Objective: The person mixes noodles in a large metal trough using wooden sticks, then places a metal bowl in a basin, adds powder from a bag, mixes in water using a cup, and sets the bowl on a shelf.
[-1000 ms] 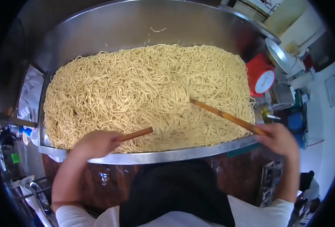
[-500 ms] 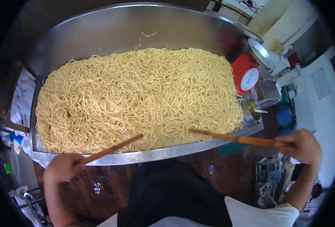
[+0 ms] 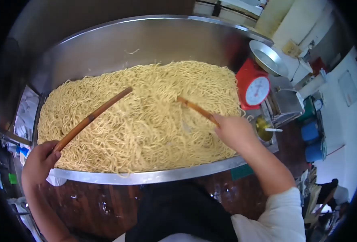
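Observation:
A thick bed of yellow noodles (image 3: 146, 121) fills a long metal tray (image 3: 166, 176) with a tall back wall. My left hand (image 3: 40, 161) is wrapped round the lower end of a brown wooden stick (image 3: 92, 117) at the tray's front left corner; the stick slants up over the noodles. Above the right part of the noodles, my right hand (image 3: 235, 131) grips a second wooden stick (image 3: 196, 108), whose tip points up and left among the strands. Some noodles near this tip look blurred.
A red scale (image 3: 254, 86) with a round dial stands right of the tray, near a metal pan (image 3: 268, 58). Below it sits a metal pot (image 3: 264, 129) with yellow liquid and a white handle. Blue containers (image 3: 313, 141) are farther right.
My right hand has moved left and up, from beyond the tray's right front corner to over the noodles. The left stick's tip has swung up and farther over the noodles. The view has shifted.

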`<state>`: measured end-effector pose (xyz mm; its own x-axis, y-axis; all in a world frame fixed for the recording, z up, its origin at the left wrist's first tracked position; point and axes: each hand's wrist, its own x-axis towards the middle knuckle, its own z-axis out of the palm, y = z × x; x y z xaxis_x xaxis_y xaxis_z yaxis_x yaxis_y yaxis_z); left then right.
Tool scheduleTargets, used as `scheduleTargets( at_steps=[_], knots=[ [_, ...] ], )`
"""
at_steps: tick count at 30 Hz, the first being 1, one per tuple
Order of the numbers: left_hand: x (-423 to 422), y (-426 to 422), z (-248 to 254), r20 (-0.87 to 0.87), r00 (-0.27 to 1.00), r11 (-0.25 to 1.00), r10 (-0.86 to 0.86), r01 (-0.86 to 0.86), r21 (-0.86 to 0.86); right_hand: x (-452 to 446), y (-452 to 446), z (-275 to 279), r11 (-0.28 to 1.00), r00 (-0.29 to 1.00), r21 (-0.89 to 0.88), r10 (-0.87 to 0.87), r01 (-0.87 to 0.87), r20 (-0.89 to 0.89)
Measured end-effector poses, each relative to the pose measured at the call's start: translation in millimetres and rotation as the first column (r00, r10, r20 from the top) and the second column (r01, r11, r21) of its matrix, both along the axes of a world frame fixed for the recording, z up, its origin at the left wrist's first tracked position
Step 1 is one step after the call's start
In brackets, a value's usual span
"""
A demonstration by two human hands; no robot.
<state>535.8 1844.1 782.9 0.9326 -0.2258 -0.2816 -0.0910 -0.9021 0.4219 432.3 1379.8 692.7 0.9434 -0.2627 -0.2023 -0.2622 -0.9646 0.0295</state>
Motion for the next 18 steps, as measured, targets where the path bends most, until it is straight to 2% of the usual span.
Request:
scheduleTargets(
  at_steps=[1, 3, 4, 5, 6, 7, 8, 9, 10, 11, 13, 14, 15, 16, 17, 18],
  knots=[
    [9, -25, -3, 0.004, 1.0, 1.0, -0.006, 0.006, 0.008, -32, -27, 8, 0.996, 0.999, 0.078, -0.034, 0.033, 0.014],
    [31, -80, -8, -0.167, 0.985, 0.996, -0.046, 0.058, 0.065, -91, -105, 25, 0.92, 0.978, 0.379, 0.023, -0.103, 0.209],
    [46, -101, -29, -0.096, 0.975, 0.956, -0.202, 0.217, 0.197, -108, -134, 59, 0.885, 0.997, 0.465, -0.032, -0.004, 0.071],
    [65, -122, -57, -0.04, 0.933, 0.876, -0.358, 0.351, 0.331, -129, -157, 86, 0.876, 0.997, 0.482, -0.049, 0.012, 0.065],
    [75, -164, -80, -0.079, 0.947, 0.792, -0.311, 0.304, 0.53, -144, -166, 116, 0.866, 0.991, 0.487, -0.136, 0.112, 0.015],
    [88, -209, -107, -0.146, 0.956, 0.747, -0.255, 0.291, 0.597, -161, -179, 128, 0.919, 0.985, 0.393, -0.101, 0.038, 0.141],
    [100, -246, -134, -0.178, 0.951, 0.792, -0.253, 0.309, 0.527, -159, -171, 149, 0.868, 0.947, 0.428, -0.312, 0.251, 0.079],
    [91, -295, -120, -0.217, 0.943, 0.832, -0.253, 0.326, 0.448, -153, -184, 148, 0.876, 0.952, 0.427, -0.29, 0.225, 0.093],
    [92, -322, -140, -0.174, 0.95, 0.897, -0.259, 0.304, 0.322, -146, -201, 142, 0.951, 0.98, 0.276, -0.172, 0.138, 0.1],
    [90, -342, -165, -0.138, 0.922, 0.863, -0.362, 0.387, 0.325, -137, -214, 133, 0.992, 0.994, 0.114, -0.059, 0.048, 0.093],
    [60, -338, -156, -0.139, 0.917, 0.875, -0.374, 0.399, 0.276, -68, -233, 80, 0.998, 0.992, 0.054, -0.008, 0.015, -0.124],
    [49, -339, -154, -0.155, 0.907, 0.881, -0.391, 0.418, 0.223, -32, -228, 52, 0.999, 1.0, 0.023, 0.026, -0.026, -0.015],
    [53, -323, -159, -0.091, 0.944, 0.924, -0.317, 0.329, 0.197, 16, -232, 18, 0.995, 0.997, 0.07, 0.071, -0.071, -0.011],
    [59, -303, -164, -0.035, 0.969, 0.953, -0.246, 0.248, 0.171, 59, -210, -15, 0.995, 0.995, 0.074, 0.064, -0.07, 0.081],
    [58, -297, -139, -0.082, 0.992, 0.98, -0.096, 0.108, 0.166, 85, -172, -18, 0.996, 0.999, 0.084, 0.022, -0.025, 0.039],
    [63, -282, -134, -0.002, 0.998, 0.979, -0.066, 0.065, 0.191, 93, -146, -24, 0.986, 0.996, 0.144, 0.07, -0.079, 0.061]
  ],
)
